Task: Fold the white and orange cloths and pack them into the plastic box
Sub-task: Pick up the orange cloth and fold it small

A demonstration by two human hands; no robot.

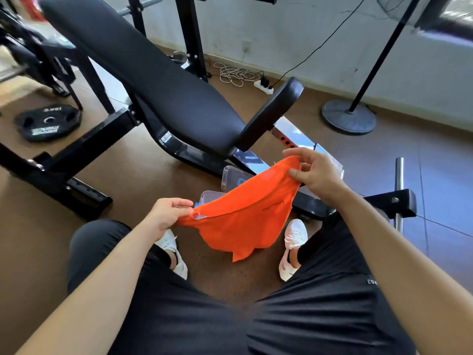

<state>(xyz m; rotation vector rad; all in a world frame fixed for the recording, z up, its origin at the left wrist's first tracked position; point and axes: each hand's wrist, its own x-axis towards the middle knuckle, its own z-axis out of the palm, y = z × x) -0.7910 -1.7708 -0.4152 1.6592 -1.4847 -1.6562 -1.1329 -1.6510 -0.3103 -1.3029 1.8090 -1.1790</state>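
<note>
An orange cloth hangs stretched in the air between my two hands, above the floor and between my knees. My left hand pinches its lower left corner. My right hand grips its upper right corner, held higher. The cloth sags in the middle and its lower edge dangles loose. Behind it on the floor lies the clear plastic box, mostly hidden by the cloth, with a transparent piece nearer to me. No white cloth is in view.
A black padded weight bench on a black steel frame fills the space ahead. A weight plate lies on the floor at left. A fan stand base and a power strip with cables stand near the wall. My white shoes rest below.
</note>
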